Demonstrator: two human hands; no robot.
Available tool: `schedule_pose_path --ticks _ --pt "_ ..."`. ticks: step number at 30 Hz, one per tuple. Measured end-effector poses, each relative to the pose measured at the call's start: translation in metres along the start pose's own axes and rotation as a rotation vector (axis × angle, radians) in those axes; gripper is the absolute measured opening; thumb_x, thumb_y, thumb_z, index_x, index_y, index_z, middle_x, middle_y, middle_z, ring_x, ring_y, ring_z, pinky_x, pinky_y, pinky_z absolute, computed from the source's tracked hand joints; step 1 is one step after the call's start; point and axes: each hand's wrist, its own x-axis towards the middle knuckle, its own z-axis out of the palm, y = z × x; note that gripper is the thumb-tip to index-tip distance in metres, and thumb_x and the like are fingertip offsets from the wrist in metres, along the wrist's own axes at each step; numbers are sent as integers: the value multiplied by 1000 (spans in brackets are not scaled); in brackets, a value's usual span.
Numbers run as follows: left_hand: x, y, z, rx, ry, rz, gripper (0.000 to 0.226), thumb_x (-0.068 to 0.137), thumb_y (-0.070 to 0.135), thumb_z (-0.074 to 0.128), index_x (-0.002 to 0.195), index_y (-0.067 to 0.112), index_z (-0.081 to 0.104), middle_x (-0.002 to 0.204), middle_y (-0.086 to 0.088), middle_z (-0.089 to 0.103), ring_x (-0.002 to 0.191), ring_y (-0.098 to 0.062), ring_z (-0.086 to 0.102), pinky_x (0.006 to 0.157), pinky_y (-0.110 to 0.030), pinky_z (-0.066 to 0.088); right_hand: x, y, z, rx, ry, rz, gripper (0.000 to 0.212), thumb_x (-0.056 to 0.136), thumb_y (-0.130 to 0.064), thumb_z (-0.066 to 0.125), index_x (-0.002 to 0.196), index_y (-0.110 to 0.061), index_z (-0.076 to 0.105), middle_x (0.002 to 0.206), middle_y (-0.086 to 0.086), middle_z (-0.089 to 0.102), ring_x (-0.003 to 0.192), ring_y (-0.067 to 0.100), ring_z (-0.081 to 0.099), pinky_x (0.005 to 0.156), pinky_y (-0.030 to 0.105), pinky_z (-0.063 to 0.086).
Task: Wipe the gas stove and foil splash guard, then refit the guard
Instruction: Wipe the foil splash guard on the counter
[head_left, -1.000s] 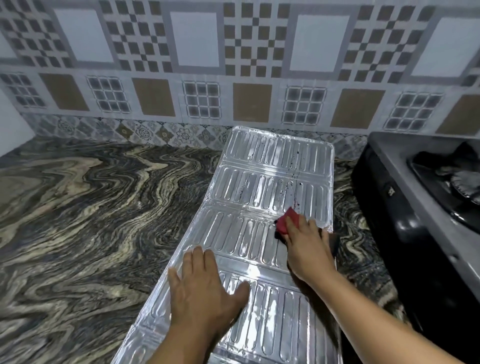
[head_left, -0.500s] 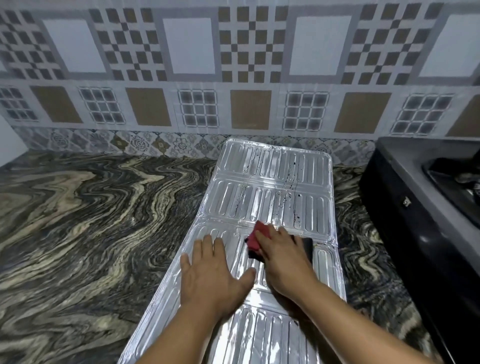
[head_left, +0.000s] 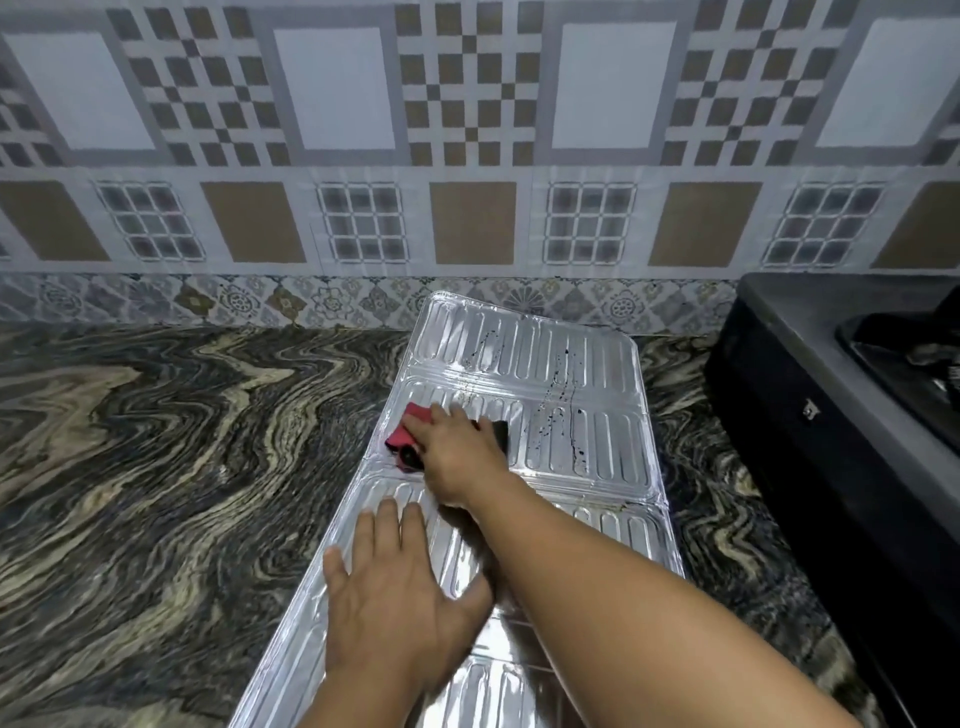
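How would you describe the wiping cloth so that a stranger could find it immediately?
Start at the long silver foil splash guard lying flat on the marbled counter, left of the black gas stove. Near its left edge, the right hand presses on the cloth. It is the only red item there, with a black part.

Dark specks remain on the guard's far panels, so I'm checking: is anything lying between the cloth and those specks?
Nothing visible: bare foil separates the cloth under the right hand from the specks.
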Motion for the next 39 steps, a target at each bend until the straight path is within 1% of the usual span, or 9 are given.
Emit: schedule_pose_path --ticks 3,12,15,19,24,30,33,36,39 --pt "0 1 -2 0 -15 -9 101 74 82 26 154 22 14 165 -1 5 152 -22 1 121 -54 7 -11 27 -4 -26 57 72 71 89 -5 52 151 -26 25 159 11 21 147 33 13 116 59 8" --pt "0 0 -1 -23 -30 -10 104 71 85 25 153 22 17 164 -2 9 151 -23 4 120 -55 9 -72 120 -8 -71 177 214 67 91 -8 49 150 -30 28 152 4 37 137 26 32 106 45 29" --pt "1 -1 0 -13 -20 -3 104 71 85 26 152 21 19 163 -2 13 151 -24 8 120 -55 12 -95 139 -16 -111 185 200 70 84 -5 51 149 -28 34 147 4 45 129 26 43 104 39 36" --pt "2 -2 0 -12 -13 4 105 70 85 26 152 20 21 162 -3 16 150 -25 11 119 -56 13 -122 158 -27 -137 205 215 59 86 -8 47 143 -25 46 137 4 56 121 29 52 96 35 43" --pt "3 -3 1 9 -16 19 103 72 85 27 151 19 22 162 -5 17 150 -26 12 118 -56 15 -150 144 -32 -137 125 219 62 88 -11 54 146 -29 40 145 -2 47 130 23 42 108 43 30" --pt "5 -4 4 16 -5 20 103 71 86 27 150 20 24 161 -3 18 149 -25 12 117 -56 16 -135 81 -12 -86 137 136 67 91 1 49 148 -31 33 155 2 34 141 27 29 118 51 16" --pt "5 -5 4 11 -12 10 105 69 86 25 151 21 22 162 -2 16 150 -24 9 118 -56 13 -109 55 -8 -83 87 30 65 88 -2 49 147 -26 36 152 7 37 136 30 32 111 50 22" --pt "2 -4 2 9 -9 7 104 70 86 25 152 22 20 163 -2 14 151 -24 7 119 -55 11 -99 62 -6 -68 66 -39 70 85 -1 50 148 -29 35 152 3 38 133 26 36 107 45 29" --pt "0 -5 0 -10 -17 7 102 71 85 26 152 22 20 163 -2 12 151 -24 5 120 -55 9 -104 95 -7 -85 113 19 75 81 1 50 147 -31 36 152 1 40 132 23 40 106 40 33"
